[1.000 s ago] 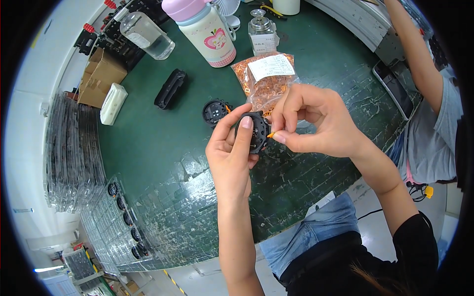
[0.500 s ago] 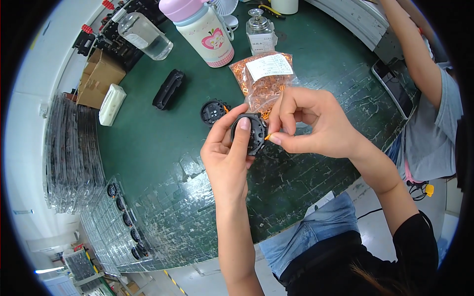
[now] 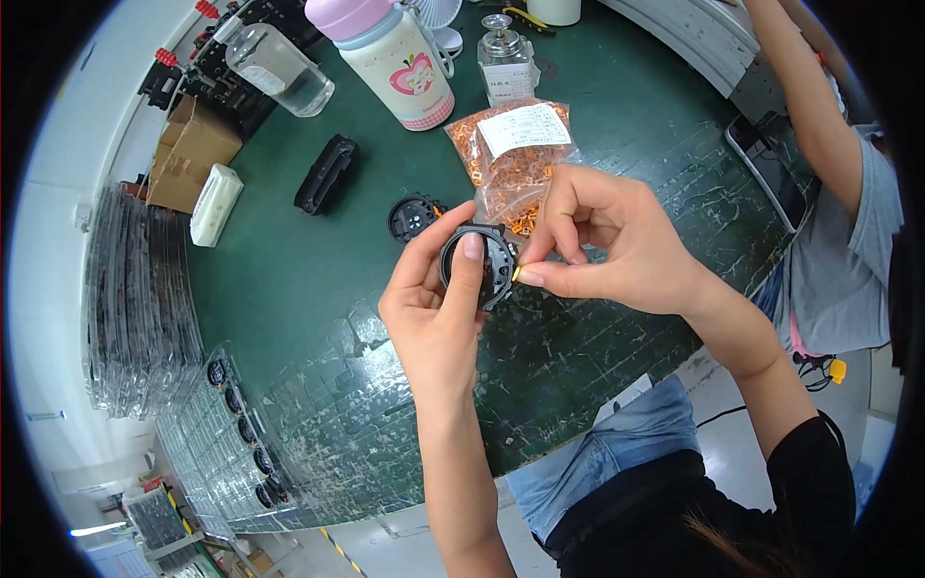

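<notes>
My left hand (image 3: 434,308) holds a round black plastic part (image 3: 479,265) above the green table (image 3: 289,279), thumb pressed across its face. My right hand (image 3: 607,246) pinches a small copper-coloured piece (image 3: 516,274) against the part's right rim. Just behind lies a clear bag of copper pieces (image 3: 515,154) with a white label. A second round black part (image 3: 412,216) rests on the table to the left of my hands.
A pink-lidded bottle (image 3: 395,58), a clear water bottle (image 3: 279,69), a small glass jar (image 3: 506,65), a long black part (image 3: 326,173), a cardboard box (image 3: 188,154) and clear trays (image 3: 135,299) sit around. Another person's arm (image 3: 819,106) reaches in at the right, near a phone (image 3: 771,173).
My hands have hardly moved. The right fingers have shifted slightly on the part's rim.
</notes>
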`<state>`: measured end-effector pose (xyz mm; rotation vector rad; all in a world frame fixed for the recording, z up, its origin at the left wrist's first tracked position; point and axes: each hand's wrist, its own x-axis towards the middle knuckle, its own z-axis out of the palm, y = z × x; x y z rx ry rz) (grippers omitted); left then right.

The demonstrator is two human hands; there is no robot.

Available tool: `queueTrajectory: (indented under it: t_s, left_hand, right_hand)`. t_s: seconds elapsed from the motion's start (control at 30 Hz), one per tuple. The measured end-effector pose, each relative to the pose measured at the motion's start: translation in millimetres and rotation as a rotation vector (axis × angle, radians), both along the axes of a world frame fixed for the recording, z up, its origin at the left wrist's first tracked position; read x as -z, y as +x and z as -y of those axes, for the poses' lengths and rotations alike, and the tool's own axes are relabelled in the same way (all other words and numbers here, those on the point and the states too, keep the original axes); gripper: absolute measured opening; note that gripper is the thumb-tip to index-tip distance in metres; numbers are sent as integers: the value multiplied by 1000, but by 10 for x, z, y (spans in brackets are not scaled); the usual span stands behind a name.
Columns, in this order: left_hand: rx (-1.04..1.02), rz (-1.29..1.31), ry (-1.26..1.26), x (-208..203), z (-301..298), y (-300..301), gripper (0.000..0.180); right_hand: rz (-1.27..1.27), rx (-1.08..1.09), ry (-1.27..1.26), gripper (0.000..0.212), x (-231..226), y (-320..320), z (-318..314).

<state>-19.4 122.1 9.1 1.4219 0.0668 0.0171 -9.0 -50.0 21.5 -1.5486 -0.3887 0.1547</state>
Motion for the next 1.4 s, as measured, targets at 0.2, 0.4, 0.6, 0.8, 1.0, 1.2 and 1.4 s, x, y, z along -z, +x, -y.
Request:
queueTrajectory:
  t_s: [0.2,0.4,0.6,0.8,1.0,1.2,1.4]
  left_hand:
    - [-5,11,16,0,-14,3,25]
    - [-5,11,23,-10,-27,2,25]
    - [9,11,61,-26,-34,0,24]
    - [36,-4,79,-10,-59,3,23]
    - [82,6,141,-3,-115,-9,23]
    - [184,-66,35,11,-144,16,24]
    - [532,-213,-156,35,-122,-3,43]
  right_hand:
    - [54,11,-16,30,9,-11,-8]
    - [230,8,-91,29,61,4,-13]
    - [150,-8,-24,28,73,24,-10]
    - [236,12,-162,27,48,35,-10]
    - [256,3,-128,20,51,52,3]
    - [474,-26,-186,24,108,68,-32]
    - [441,39,-142,18,75,53,-31]
